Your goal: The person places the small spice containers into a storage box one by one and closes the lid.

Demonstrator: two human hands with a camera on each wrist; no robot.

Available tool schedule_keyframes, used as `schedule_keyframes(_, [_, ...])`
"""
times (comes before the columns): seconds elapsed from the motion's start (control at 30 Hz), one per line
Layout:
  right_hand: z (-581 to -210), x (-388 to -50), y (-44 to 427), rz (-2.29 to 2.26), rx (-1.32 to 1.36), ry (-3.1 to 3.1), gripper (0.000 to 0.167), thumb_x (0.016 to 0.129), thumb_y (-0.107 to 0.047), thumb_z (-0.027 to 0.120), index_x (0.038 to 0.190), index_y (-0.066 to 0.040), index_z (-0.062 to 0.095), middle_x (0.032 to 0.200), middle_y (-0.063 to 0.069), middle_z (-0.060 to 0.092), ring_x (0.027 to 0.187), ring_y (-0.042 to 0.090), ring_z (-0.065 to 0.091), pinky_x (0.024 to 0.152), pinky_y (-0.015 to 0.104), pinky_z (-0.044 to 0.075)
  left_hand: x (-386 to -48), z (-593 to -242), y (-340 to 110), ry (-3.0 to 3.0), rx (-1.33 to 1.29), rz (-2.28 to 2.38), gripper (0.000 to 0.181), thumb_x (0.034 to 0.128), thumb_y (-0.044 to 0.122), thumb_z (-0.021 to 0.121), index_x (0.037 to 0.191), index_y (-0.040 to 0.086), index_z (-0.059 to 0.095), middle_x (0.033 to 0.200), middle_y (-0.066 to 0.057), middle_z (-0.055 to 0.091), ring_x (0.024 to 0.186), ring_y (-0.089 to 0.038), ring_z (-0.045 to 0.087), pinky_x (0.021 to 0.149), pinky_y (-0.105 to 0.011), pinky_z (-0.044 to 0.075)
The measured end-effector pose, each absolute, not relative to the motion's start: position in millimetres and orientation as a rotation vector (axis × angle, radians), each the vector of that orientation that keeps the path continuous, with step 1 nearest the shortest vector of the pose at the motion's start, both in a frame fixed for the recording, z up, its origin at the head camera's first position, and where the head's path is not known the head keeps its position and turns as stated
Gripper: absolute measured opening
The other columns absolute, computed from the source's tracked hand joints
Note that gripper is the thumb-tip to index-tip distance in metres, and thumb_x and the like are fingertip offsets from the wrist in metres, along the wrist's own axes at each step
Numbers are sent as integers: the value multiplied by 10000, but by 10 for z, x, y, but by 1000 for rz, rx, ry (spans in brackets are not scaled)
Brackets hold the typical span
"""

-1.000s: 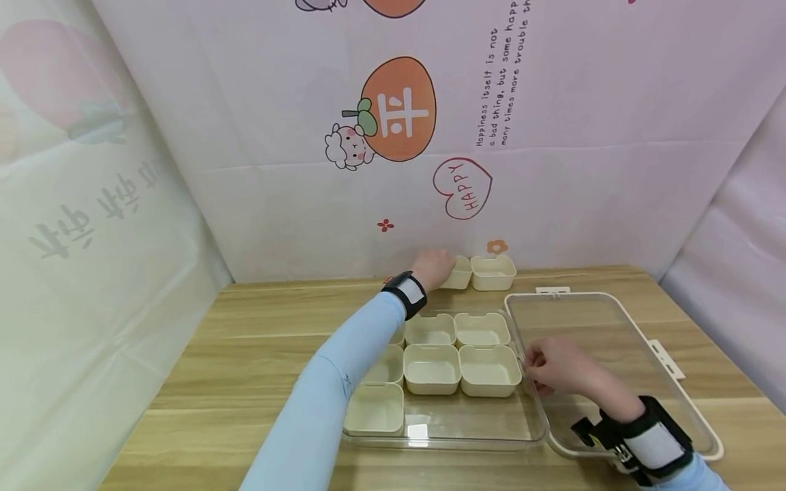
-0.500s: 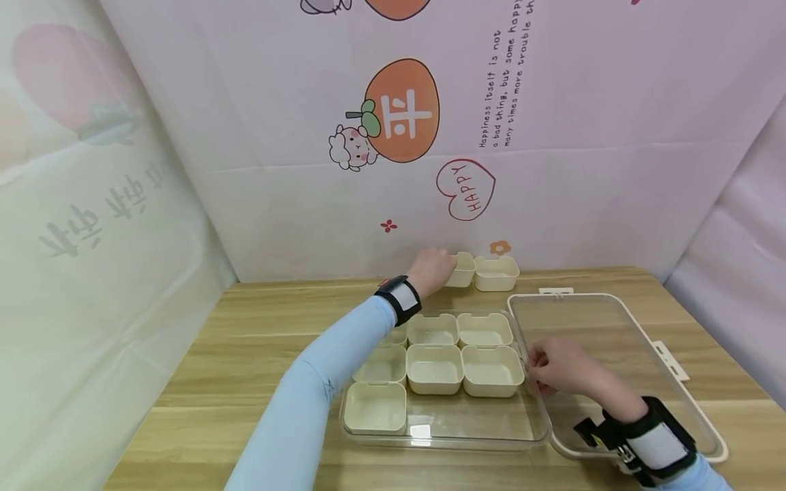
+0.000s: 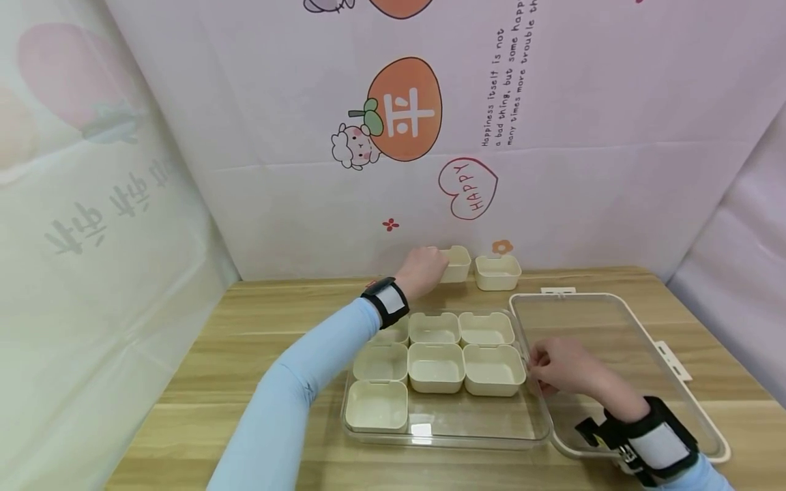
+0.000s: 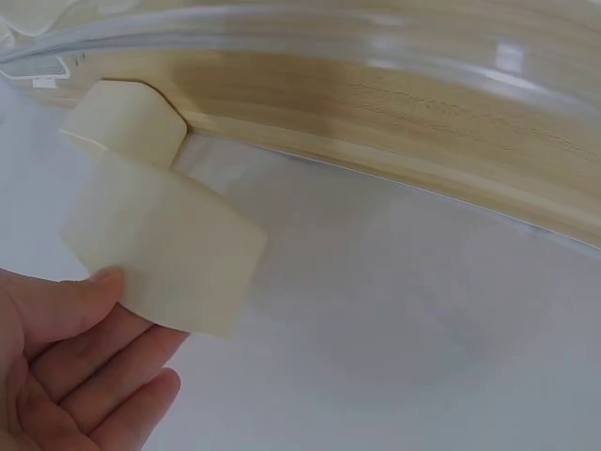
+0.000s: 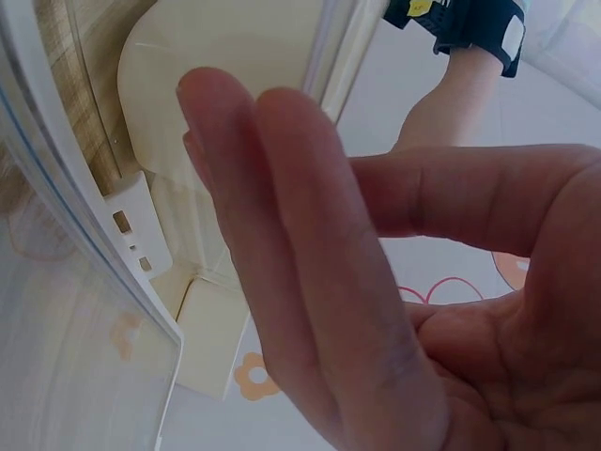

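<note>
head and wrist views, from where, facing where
Head: head-worn, faces forward and down over a clear plastic tray; left hand and right hand show.
Left wrist: wrist-worn, faces left fingers pinching a square cream plastic cup.
Right wrist: wrist-worn, faces right fingers; left hand beyond.
Head and left wrist share that cup.

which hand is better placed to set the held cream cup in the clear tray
Probably the left hand: it pinches the cream cup, beyond the clear tray. The right hand is by the tray's right side, farther from that cup and holding no cup.
</note>
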State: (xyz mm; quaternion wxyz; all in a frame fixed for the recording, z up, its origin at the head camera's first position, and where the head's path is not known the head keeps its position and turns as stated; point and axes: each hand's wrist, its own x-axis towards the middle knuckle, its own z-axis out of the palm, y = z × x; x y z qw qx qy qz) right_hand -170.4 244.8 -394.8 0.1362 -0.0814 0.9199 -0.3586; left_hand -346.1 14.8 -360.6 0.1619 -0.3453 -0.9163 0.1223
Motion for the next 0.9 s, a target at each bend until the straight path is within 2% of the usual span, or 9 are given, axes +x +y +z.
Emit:
schedule_keyframes(0.23, [-3940,-1705,2455,-1012,-238,2666,55,812,-12,586,833,39,582,801,122,659,616,168,648,542,278,548,-3349,-3584,18,-2571,-958,306,255,907,47,488,816,117,717,785,-29,656,737,-171,631,588,-314,542])
schedule_keyframes(0.67, [-3941,-1702,2453,-1011,-258,2672,35,793,-10,574,807,22,579,778,108,664,598,161,646,535,276,546,-3075,-3562,-125,-2535,-958,268,192,854,50,535,729,111,667,689,4,618,609,-124,567,504,-283,512])
schedule_keyframes(0.9, [-3921,-1704,2450,-1011,-276,2677,36,789,-12,571,796,23,576,775,117,669,589,156,648,532,278,545,-2906,-3525,-192,-2500,-998,244,167,816,26,559,717,112,663,656,17,597,555,-97,514,427,-239,444])
